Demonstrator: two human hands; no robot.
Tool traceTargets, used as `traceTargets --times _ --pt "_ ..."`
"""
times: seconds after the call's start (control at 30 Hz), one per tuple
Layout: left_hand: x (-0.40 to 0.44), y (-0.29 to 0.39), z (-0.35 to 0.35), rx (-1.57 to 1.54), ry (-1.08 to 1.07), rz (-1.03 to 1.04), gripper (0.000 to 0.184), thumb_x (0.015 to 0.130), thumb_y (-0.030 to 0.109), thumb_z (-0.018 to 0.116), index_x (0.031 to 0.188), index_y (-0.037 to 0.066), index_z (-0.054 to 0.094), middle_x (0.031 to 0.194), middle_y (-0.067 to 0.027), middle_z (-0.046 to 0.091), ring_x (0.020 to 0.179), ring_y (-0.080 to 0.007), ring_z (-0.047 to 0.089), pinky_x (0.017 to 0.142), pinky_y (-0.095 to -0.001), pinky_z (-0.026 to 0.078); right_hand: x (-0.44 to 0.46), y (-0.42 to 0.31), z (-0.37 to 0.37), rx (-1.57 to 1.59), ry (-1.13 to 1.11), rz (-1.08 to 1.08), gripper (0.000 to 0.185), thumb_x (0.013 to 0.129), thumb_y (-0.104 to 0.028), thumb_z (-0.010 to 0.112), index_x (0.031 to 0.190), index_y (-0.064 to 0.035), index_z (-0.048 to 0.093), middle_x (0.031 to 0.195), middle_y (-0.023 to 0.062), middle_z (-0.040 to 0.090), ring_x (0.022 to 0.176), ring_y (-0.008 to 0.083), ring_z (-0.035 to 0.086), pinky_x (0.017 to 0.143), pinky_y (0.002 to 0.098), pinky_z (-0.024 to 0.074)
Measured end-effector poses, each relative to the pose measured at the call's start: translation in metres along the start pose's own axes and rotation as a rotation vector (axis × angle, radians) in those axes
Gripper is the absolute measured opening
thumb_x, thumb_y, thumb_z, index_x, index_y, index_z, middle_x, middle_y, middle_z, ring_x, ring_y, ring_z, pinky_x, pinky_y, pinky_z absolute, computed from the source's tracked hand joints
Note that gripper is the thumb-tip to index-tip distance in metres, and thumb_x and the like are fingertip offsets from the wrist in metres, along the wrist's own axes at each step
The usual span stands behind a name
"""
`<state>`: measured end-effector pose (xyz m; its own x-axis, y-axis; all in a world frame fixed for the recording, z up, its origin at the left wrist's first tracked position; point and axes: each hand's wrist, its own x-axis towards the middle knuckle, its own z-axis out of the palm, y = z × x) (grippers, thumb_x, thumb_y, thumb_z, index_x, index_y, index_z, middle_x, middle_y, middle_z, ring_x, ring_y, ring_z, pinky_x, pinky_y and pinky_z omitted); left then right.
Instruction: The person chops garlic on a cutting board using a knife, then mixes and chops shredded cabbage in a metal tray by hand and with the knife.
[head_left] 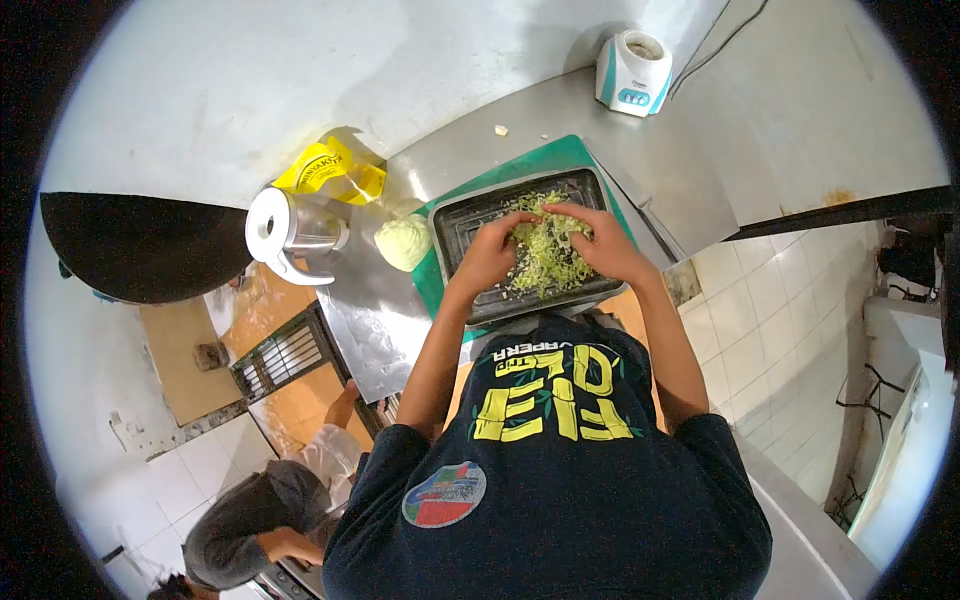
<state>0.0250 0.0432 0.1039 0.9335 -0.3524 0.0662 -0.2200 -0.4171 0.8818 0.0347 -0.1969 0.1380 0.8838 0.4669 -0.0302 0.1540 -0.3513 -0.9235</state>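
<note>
A black rectangular tray (458,222) holds a loose pile of finely chopped pale-green cabbage (545,265). My left hand (490,252) reaches in from the left, its curled fingers dug into the shreds. From the other side, my right hand (605,248) bends its fingers and thumb around some of the same pile. Shreds partly hide the fingertips of both hands. Under the tray lies a green cutting board (562,152). A knife (640,205) rests along its right side, and a whole cabbage (403,243) sits left of the tray.
A blender jug (290,228) lies at the left beside a yellow-labelled plastic pouch (335,172). At the back right stands the white blender base (634,75) with its cord. The steel counter (370,340) meets the wall. Another person (262,510) is bending at lower left.
</note>
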Motion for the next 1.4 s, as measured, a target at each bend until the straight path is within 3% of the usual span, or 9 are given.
traceTargets --times 0.13,0.37,0.47,0.6,0.63,0.77,1.1,1.3,1.4 --pt "-0.015 -0.023 0.011 0.050 -0.083 -0.072 0.061 0.083 0.000 0.073 0.141 0.007 0.056 0.144 -0.0200 0.060 0.136 -0.0369 0.056 0.113 -0.0444 0.045 0.000 0.038 0.008 -0.200 -0.068 0.037 0.058 0.093 -0.016 0.066 0.150 -0.0105 0.054 0.150 0.0188 0.056 0.142 0.0369 0.050 0.117 0.0430 0.0414" --pt "-0.040 -0.034 0.055 0.551 -0.001 -0.168 0.082 0.069 0.005 0.084 0.144 0.010 0.052 0.139 -0.0218 0.053 0.129 -0.0435 0.052 0.106 -0.0489 0.050 0.006 0.068 0.050 -0.846 -0.163 0.091 0.090 0.081 -0.043 0.083 0.158 -0.0162 0.044 0.164 0.0185 0.036 0.153 0.0437 0.029 0.119 0.0618 0.0319" --pt "-0.041 -0.063 0.066 0.522 0.077 -0.099 0.069 0.072 0.001 0.079 0.137 0.007 0.056 0.131 -0.0213 0.057 0.119 -0.0444 0.057 0.100 -0.0502 0.052 0.004 0.085 0.068 -0.875 -0.254 -0.021 0.085 0.079 -0.036 0.085 0.152 -0.0136 0.049 0.162 0.0159 0.039 0.151 0.0419 0.031 0.120 0.0644 0.0290" --pt "-0.032 -0.077 0.062 0.425 0.036 -0.063 0.048 0.078 -0.004 0.067 0.124 0.004 0.062 0.119 -0.0223 0.064 0.107 -0.0462 0.063 0.092 -0.0519 0.054 0.001 0.092 0.081 -0.672 -0.242 -0.045 0.056 0.083 -0.007 0.076 0.136 -0.0044 0.058 0.157 0.0178 0.043 0.138 0.0415 0.046 0.106 0.0478 0.0477" --pt "-0.031 -0.076 0.059 0.407 0.015 -0.037 0.043 0.079 -0.006 0.064 0.121 0.003 0.063 0.115 -0.0230 0.066 0.104 -0.0467 0.064 0.090 -0.0525 0.054 0.005 0.092 0.076 -0.684 -0.227 -0.095 0.044 0.082 0.006 0.067 0.126 -0.0019 0.064 0.141 0.0191 0.059 0.118 0.0404 0.060 0.098 0.0432 0.0530" --pt "-0.023 -0.062 0.051 0.285 0.078 -0.130 0.037 0.082 -0.007 0.057 0.117 0.001 0.066 0.110 -0.0258 0.071 0.102 -0.0465 0.067 0.088 -0.0537 0.054 0.020 0.050 0.045 -0.281 -0.206 0.112 0.040 0.080 0.011 0.058 0.116 -0.0023 0.071 0.108 0.0197 0.074 0.103 0.0399 0.070 0.094 0.0477 0.0546" --pt "-0.014 -0.036 0.009 0.159 -0.031 -0.041 0.059 0.082 0.003 0.073 0.139 0.010 0.063 0.139 -0.0213 0.063 0.128 -0.0392 0.060 0.106 -0.0444 0.051 0.003 0.040 0.003 -0.361 -0.168 -0.057 0.062 0.087 -0.007 0.069 0.147 -0.0121 0.055 0.144 0.0190 0.057 0.136 0.0361 0.054 0.114 0.0464 0.0450" --pt "-0.028 -0.044 0.063 0.445 0.049 -0.186 0.067 0.075 0.011 0.083 0.138 0.015 0.060 0.138 -0.0212 0.056 0.129 -0.0443 0.052 0.101 -0.0497 0.052 -0.023 0.041 0.049 -0.889 -0.253 0.202 0.070 0.082 -0.017 0.083 0.145 -0.0130 0.054 0.145 0.0273 0.050 0.123 0.0436 0.059 0.098 0.0487 0.0542" --pt "-0.027 -0.052 0.079 0.363 -0.035 -0.211 0.060 0.075 0.008 0.082 0.131 0.010 0.062 0.131 -0.0222 0.061 0.122 -0.0445 0.057 0.098 -0.0517 0.052 -0.016 0.101 0.058 -0.707 -0.201 0.117 0.054 0.082 -0.010 0.081 0.132 -0.0094 0.062 0.130 0.0262 0.060 0.109 0.0412 0.065 0.087 0.0492 0.0562"
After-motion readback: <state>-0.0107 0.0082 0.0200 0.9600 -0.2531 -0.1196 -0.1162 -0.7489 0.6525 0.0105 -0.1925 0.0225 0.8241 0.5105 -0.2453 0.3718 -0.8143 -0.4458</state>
